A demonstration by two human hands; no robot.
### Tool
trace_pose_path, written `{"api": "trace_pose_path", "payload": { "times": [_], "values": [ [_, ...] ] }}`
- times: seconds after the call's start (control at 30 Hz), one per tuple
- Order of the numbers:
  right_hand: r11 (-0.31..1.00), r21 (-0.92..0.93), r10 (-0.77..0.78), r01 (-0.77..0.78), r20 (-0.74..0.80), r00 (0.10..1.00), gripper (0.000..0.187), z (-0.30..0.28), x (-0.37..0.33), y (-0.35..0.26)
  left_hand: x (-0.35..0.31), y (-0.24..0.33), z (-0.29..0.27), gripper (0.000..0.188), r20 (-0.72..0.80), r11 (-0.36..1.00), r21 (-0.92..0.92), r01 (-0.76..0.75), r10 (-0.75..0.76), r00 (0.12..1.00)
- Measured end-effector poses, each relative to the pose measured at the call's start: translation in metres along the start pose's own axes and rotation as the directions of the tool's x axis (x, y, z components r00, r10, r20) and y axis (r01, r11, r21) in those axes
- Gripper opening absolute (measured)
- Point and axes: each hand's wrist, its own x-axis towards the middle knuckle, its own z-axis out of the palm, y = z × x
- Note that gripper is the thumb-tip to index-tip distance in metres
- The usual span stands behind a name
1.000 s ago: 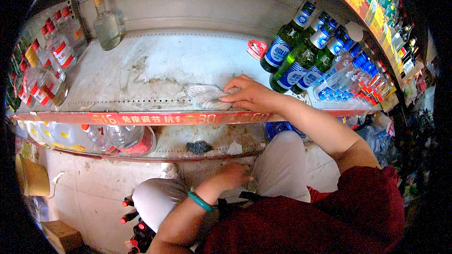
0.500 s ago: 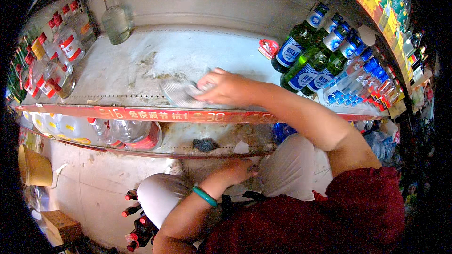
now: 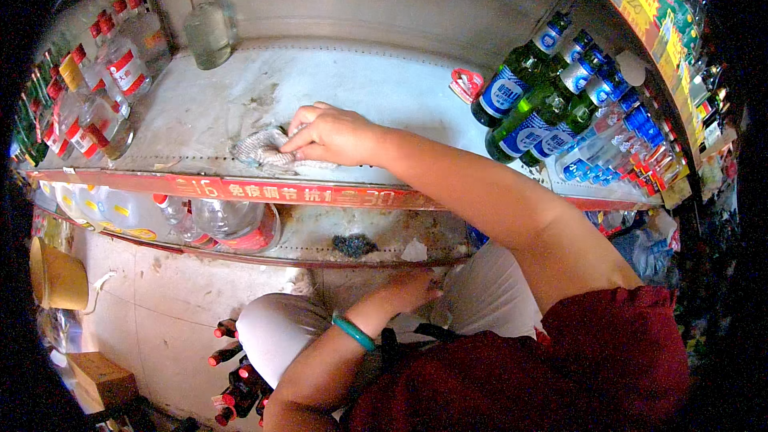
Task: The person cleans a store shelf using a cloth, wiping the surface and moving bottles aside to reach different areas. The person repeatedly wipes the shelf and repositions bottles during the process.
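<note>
My right hand [image 3: 332, 134] is closed on a crumpled, striped greyish cloth [image 3: 268, 148] and presses it against the white upper shelf [image 3: 384, 88]. Dark grime stains mark the surface around the cloth, close to the shelf's red front strip [image 3: 336, 194]. Low down between my knees rests my left hand [image 3: 410, 291], a green bangle [image 3: 354, 333] on its wrist. Its fingers are in shadow and too unclear to show whether they grip anything.
Clear bottles with red caps [image 3: 124, 72] crowd the shelf's left end, near a yellow-topped bottle [image 3: 208, 32]. Green beer bottles [image 3: 504, 92] stand at right beside a red crumpled wrapper [image 3: 465, 85]. Below are a black scouring pad [image 3: 354, 246] and large jugs [image 3: 228, 220]; dark red-capped bottles [image 3: 240, 392] stand on the floor.
My right hand has slid the cloth to the left along the shelf. The left hand stays in nearly the same place between my knees.
</note>
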Motion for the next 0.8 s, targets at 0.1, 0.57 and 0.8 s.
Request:
{"api": "trace_pose_path", "payload": {
  "times": [0.1,0.57,0.8],
  "values": [
    [0.99,0.034,-0.14,0.137,0.103,0.985,0.023,-0.013,-0.026,-0.001,-0.011,0.001,-0.006,0.039,-0.05,0.995,0.084,-0.05,0.054,0.997],
    [0.997,-0.069,-0.042,0.036,-0.09,0.995,0.02,0.02,0.044,-0.036,0.003,0.019,-0.012,0.043,0.253,0.988,0.154,0.01,-0.049,0.966],
    [0.974,0.002,-0.227,0.227,0.048,0.973,0.023,0.005,0.025,-0.018,-0.008,0.005,-0.002,0.042,-0.162,0.992,0.096,-0.076,0.091,0.983]
  ]
}}
